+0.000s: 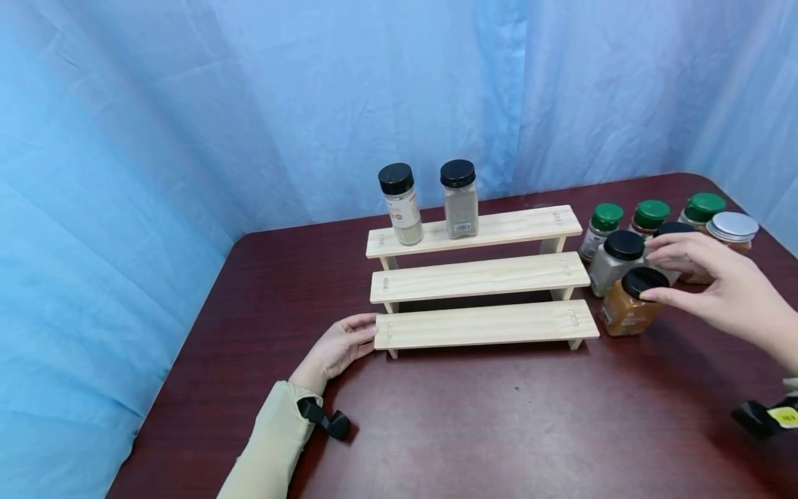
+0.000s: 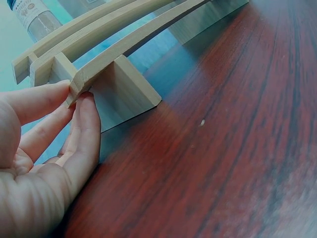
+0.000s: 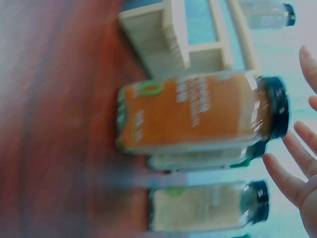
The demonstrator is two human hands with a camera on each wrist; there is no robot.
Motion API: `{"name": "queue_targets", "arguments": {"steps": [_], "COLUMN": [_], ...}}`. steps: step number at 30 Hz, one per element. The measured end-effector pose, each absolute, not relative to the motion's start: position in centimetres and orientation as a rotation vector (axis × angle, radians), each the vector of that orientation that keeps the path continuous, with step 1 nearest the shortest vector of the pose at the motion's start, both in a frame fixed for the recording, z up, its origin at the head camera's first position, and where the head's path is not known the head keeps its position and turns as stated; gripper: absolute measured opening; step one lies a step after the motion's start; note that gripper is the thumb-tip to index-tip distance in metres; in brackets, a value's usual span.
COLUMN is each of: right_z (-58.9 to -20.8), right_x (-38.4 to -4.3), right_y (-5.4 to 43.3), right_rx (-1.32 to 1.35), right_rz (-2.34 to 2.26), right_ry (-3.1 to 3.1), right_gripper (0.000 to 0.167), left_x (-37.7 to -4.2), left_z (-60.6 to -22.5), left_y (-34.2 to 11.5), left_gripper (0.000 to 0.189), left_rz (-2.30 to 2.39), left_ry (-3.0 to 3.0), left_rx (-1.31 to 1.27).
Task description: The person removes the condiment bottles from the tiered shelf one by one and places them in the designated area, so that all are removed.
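Note:
A three-tier wooden spice rack [image 1: 486,326] stands on the table. My left hand [image 1: 337,348] pinches the left end of its lowest board; in the left wrist view the thumb [image 2: 47,98] is on the board's edge and the fingers are underneath. My right hand [image 1: 726,287] is spread around the black lid of a square jar of orange-brown spice [image 1: 626,312], just right of the rack. In the right wrist view its fingertips [image 3: 274,161] are right beside that lid. A grey spice jar [image 1: 614,267] with a black lid is just behind.
On the top tier stand a round labelled shaker [image 1: 404,208] and a square grey-powder jar [image 1: 461,204]. Behind my right hand are several jars, including a green-lidded one [image 1: 605,218] and a silver-lidded one [image 1: 734,227]. Blue curtains [image 1: 349,104] hang along the table's back and left.

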State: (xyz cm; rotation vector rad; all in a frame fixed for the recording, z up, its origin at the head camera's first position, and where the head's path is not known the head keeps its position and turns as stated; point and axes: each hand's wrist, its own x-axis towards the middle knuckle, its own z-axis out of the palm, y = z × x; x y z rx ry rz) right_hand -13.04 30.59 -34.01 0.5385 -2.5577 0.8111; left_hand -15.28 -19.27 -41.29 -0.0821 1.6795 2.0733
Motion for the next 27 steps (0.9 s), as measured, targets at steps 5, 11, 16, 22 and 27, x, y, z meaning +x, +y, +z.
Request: {"name": "queue_targets", "arguments": {"steps": [5, 11, 16, 22, 27], "right_z": [-32.6, -31.1, -30.4, -30.0, -29.8], "right_x": [-13.2, -13.8, -14.5, -15.4, -16.4], "right_y": [29.1, 26.2, 24.3, 21.9, 19.8], "right_rx": [0.579, 0.681, 0.754, 0.804, 0.764], "right_rz": [0.888, 1.05, 1.196, 1.68, 1.848], "right_ry": [-2.474, -2.349, -2.264, -2.026, -1.924], "right_gripper": [0.05, 0.05, 0.043, 0.035, 0.042], "left_x": [-15.3, -15.3, -15.2, -15.2, -15.2], "left_z": [-41.4, -41.4, -41.4, -41.2, -41.1], "left_y": [-19.3, -19.4, -19.3, -19.3, -19.3], "left_gripper": [0.037, 0.033, 0.031, 0.03, 0.034], "left_rz": [2.075, 2.081, 2.084, 2.087, 2.081], "left_ry": [1.68, 1.674, 1.667, 1.664, 1.666], "left_rx": [-0.077, -0.067, -0.06, -0.057, -0.067]}}
